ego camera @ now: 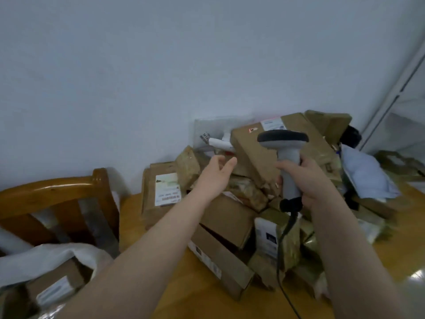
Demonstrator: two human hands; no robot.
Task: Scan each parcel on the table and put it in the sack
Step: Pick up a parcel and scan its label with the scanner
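A heap of brown cardboard parcels (230,217) with white labels lies on the wooden table (184,295). My right hand (308,178) grips the handle of a grey barcode scanner (284,143), held upright over the heap with its black cable hanging down. My left hand (217,173) reaches out over the pile with relaxed fingers and holds nothing; it hovers just left of a large tilted box (253,153). At the lower left a white sack (46,256) hangs open with a labelled box (55,284) inside it.
A wooden chair (57,194) stands behind the sack at the left. A plain wall runs behind the table. White and pale blue soft mailers (365,173) lie at the right of the heap, next to a black item (350,135). A door frame is at the far right.
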